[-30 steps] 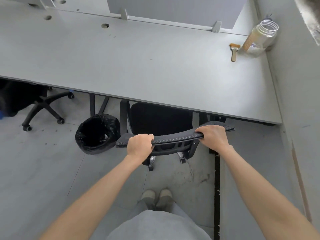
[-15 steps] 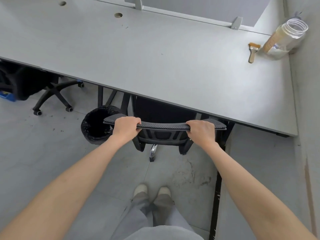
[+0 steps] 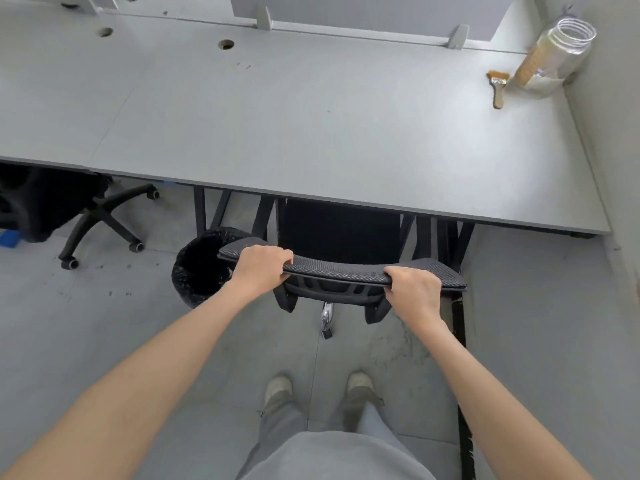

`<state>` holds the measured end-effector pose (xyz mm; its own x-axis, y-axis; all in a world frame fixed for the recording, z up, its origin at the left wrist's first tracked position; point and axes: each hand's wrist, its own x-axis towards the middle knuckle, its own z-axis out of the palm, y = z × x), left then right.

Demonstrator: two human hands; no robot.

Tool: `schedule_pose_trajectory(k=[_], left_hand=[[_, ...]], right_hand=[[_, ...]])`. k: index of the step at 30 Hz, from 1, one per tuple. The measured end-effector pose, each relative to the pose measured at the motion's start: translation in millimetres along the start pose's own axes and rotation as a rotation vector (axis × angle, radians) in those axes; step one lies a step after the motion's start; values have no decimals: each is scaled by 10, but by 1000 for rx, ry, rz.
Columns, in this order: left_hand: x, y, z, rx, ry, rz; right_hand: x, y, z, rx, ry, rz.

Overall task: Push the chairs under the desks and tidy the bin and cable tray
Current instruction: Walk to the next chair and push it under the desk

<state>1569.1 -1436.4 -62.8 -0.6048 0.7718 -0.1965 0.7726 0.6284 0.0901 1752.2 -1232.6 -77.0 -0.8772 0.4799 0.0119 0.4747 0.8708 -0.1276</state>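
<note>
A black mesh office chair (image 3: 341,271) stands with its seat tucked under the long grey desk (image 3: 311,133); only the top of its backrest sticks out past the front edge. My left hand (image 3: 261,268) grips the left end of the backrest top and my right hand (image 3: 414,292) grips the right end. A round bin (image 3: 197,268) with a black liner sits on the floor just left of the chair, partly under the desk and touching or nearly touching the backrest. No cable tray is in view.
A second black chair (image 3: 100,216) sits under the desk at far left, its wheeled base showing. A glass jar (image 3: 554,57) and a small brush (image 3: 498,88) lie at the desk's back right. A grey wall (image 3: 620,168) closes the right side. A black floor strip (image 3: 462,375) runs beside my right arm.
The chair has rolled forward under the desk, with both hands still on its backrest. The backrest now overlaps the bin's right edge. My feet have stepped apart.
</note>
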Motion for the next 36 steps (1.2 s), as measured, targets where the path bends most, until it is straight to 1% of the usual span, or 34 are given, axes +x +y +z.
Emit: schedule_pose_trajectory(k=[3, 6, 8, 9, 10, 12, 14, 18, 20, 23, 24, 26, 28, 32, 36], left_hand=[[-39, -437, -73, 4, -32, 94], [-145, -683, -114, 52, -91, 190], [-238, -730, -89, 106, -127, 277], [-294, -720, -58, 152, -112, 349], [-365, -695, -30, 216, -99, 427], [-527, -634, 13, 269, -133, 490], [-662, -552, 123, 247, -143, 494], [-694, -322, 173, 253, -121, 496], [-556, -225, 142, 243, -101, 481], [-299, -82, 41, 268, -27, 497], [-192, -47, 7, 240, -38, 498], [63, -2, -63, 190, -111, 429], [288, -3, -177, 209, -89, 388], [581, 11, -235, 172, -87, 324], [565, 342, -158, 161, -126, 304]], right_hand=[[-250, -540, 81, 4, 58, 79], [-482, -861, 182, 23, 94, 112], [-635, -896, 223, 32, 71, 126], [-711, -868, 235, 38, 64, 120], [-785, -821, 239, 43, 72, 102], [-912, -695, 219, 53, 118, 34], [-977, -555, 174, 54, 173, -49], [-860, -305, 78, 27, 176, -123], [-728, -195, 33, 16, 163, -114], [-454, -39, -24, 6, 151, -67], [-349, 1, -35, 10, 147, -48], [-134, 72, -58, 11, 153, -22], [93, 120, -77, -12, 166, 1], [438, 275, -77, -23, 95, 38], [579, 624, -180, -61, 40, -44]])
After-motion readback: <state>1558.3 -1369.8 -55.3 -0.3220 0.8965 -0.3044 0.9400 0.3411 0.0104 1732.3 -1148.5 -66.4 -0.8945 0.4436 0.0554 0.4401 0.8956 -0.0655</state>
